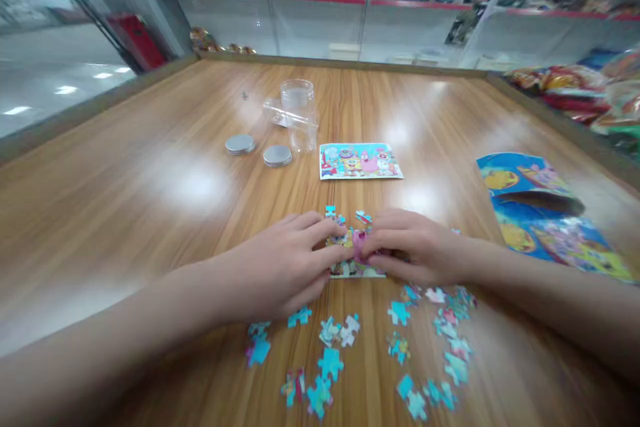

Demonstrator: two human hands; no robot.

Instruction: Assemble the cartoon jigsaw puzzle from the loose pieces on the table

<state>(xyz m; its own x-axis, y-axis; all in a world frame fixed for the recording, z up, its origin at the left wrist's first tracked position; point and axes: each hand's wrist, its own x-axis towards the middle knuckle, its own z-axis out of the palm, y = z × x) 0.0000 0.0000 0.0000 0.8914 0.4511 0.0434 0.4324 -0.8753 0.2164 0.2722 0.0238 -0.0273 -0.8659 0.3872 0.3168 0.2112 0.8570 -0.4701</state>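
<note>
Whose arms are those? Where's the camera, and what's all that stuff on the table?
No robot here! They're a person's own arms, seen by a camera worn on that person's head, looking forward and down.

The left hand and right hand are touching a partly joined jigsaw puzzle. Fingers hide whether either grips a piece.

Loose puzzle pieces lie nearer on the wooden table. Farther away are a cartoon picture sheet, silvery round lids and clear plastic containers. Blue printed packaging lies rightward.

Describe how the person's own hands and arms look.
The left hand and right hand are gloveless. The left forearm and right forearm show no sleeve, watch or bracelet. No ring is visible, though some fingers are partly hidden.
</note>
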